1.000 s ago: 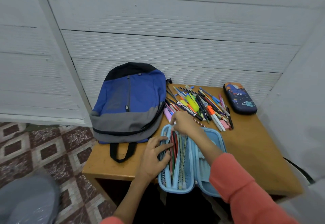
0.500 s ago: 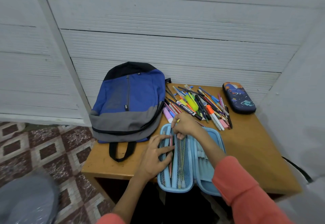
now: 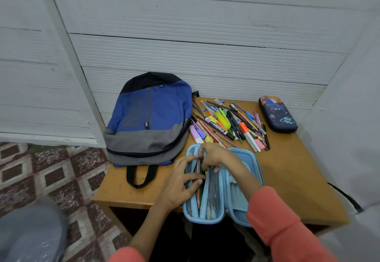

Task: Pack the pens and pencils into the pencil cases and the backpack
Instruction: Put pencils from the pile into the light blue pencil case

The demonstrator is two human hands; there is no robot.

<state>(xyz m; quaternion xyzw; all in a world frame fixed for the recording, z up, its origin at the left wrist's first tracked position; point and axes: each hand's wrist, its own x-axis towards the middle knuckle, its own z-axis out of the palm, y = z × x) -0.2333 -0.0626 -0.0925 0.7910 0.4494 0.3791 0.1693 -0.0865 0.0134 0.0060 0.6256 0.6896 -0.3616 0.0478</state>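
A light blue pencil case (image 3: 247,164) lies open at the table's front edge, with red and green pencils (image 3: 199,191) in its left mesh pocket. My left hand (image 3: 180,182) rests spread on the case's left side, fingertips on the mesh. My right hand (image 3: 214,156) reaches into the top of the case, its fingers curled over the pencils' upper ends beside the mesh divider. A pile of pens, markers and pencils (image 3: 228,125) lies behind the case. The blue and grey backpack (image 3: 148,117) lies zipped at the left. A dark blue pencil case (image 3: 277,114) sits shut at the far right.
The wooden table (image 3: 292,179) stands against a white ribbed wall. Its right part is bare wood. The backpack's black strap (image 3: 139,176) loops toward the front left edge. Patterned floor tiles (image 3: 51,179) and a grey blurred object (image 3: 28,235) lie to the left.
My right hand has moved from the case's top edge down into the case. My left hand's fingers have spread wider over the case's left side.
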